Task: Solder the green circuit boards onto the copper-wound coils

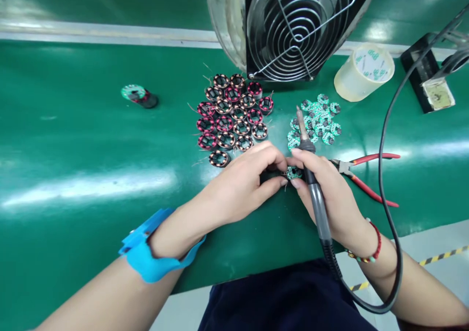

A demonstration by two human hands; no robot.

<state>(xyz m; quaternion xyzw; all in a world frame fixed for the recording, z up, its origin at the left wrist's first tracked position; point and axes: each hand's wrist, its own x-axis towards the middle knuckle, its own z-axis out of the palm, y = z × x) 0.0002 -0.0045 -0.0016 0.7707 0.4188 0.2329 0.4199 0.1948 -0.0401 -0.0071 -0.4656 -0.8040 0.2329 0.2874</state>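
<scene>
A soldering iron (318,199) lies through my right hand (326,189), its tip pointing up and away over the bench. The thumb and fingertips of that hand also press on a small round green circuit board (293,172). My left hand (252,179) is closed in a pinch at the board's left edge, where fine wire ends (285,174) show at the fingertips. What lies under the board is hidden by the fingers. Just beyond my left hand stand several wound motor stators (224,123) with red or copper coils. Loose round circuit boards (322,121) are heaped beyond my right hand.
Red-handled cutters (366,167) lie open right of my right hand. A metal-grilled fan (298,37) stands at the back, with a tape roll (351,77) and soldering stand (425,77) to its right. One stator with a board (135,94) sits left. The iron's cable (383,165) loops right.
</scene>
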